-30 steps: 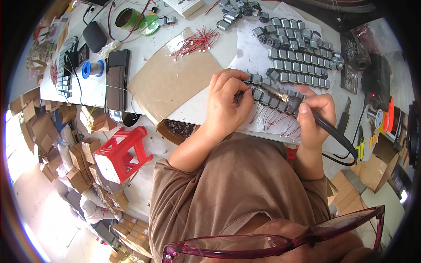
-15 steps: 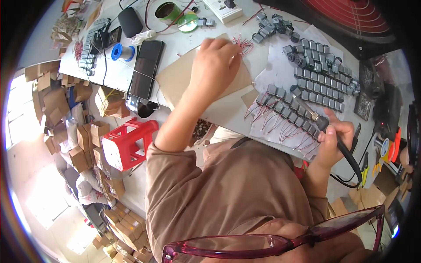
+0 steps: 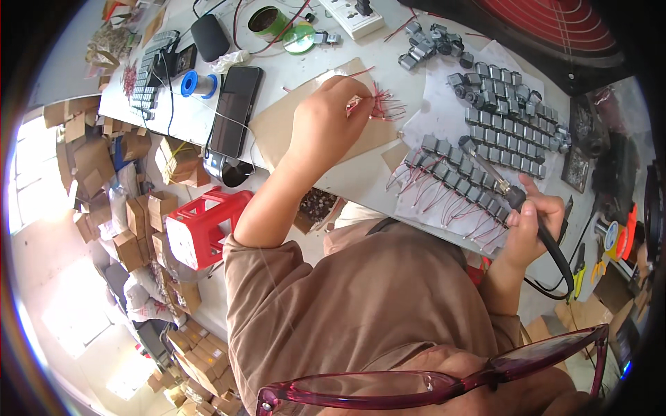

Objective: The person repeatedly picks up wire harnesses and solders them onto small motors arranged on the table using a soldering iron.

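Note:
My left hand (image 3: 326, 121) is curled over a piece of brown cardboard (image 3: 281, 125), its fingertips pinched on thin red wires (image 3: 387, 104). Loose wire ends fan out to the right of those fingers, and a bit of red shows through the gap between thumb and finger. In my right hand (image 3: 538, 220) is a soldering iron (image 3: 515, 195), gripped by its dark handle. The iron's metal shaft points up and left over small silvery box-shaped parts (image 3: 458, 182) in rows; those in the nearest row have thin red and dark wires attached.
More silvery parts (image 3: 506, 125) stand in rows on white paper, with a loose heap (image 3: 433, 45) behind. A phone (image 3: 236, 111), a solder spool (image 3: 198, 84), a green tin (image 3: 267, 24) and a power strip (image 3: 354, 17) lie leftward. A black-framed red fan (image 3: 555, 28) is far right.
My left hand has shifted slightly left and nearer to me, with its fingers more tightly curled, and more of the red wires show. My right hand and the soldering iron have hardly moved.

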A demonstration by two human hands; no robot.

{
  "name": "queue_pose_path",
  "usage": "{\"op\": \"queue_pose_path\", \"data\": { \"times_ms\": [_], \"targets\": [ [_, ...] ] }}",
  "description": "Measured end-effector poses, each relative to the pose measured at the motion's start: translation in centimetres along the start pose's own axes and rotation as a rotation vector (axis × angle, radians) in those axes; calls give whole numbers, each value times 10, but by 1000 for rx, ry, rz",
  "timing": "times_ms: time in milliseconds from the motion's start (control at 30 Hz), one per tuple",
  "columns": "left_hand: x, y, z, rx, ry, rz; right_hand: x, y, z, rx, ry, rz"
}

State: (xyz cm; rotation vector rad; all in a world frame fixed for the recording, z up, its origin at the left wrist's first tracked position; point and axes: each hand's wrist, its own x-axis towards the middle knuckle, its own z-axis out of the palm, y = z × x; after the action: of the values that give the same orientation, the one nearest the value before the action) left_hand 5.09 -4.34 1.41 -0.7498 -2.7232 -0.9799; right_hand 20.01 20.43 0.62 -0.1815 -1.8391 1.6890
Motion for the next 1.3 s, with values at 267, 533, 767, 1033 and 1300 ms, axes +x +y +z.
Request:
{"op": "queue_pose_path", "data": {
  "times_ms": [267, 533, 767, 1033, 1300],
  "targets": [
    [3, 3, -4, -264, -71, -266, -2, -1, -2, 1, 5, 13],
    [5, 4, 1, -481, -102, -323, -2, -1, -4, -5, -24, 2],
    [14, -8, -10, -158, -85, -59, -4, 1, -8, 6, -10, -2],
    [18, 7, 19, 140, -212, 26, -5, 1, -7, -4, -7, -1],
    [22, 13, 15, -73, -104, -53, -7, 1, -9, 5, 35, 3]
  ]
}}
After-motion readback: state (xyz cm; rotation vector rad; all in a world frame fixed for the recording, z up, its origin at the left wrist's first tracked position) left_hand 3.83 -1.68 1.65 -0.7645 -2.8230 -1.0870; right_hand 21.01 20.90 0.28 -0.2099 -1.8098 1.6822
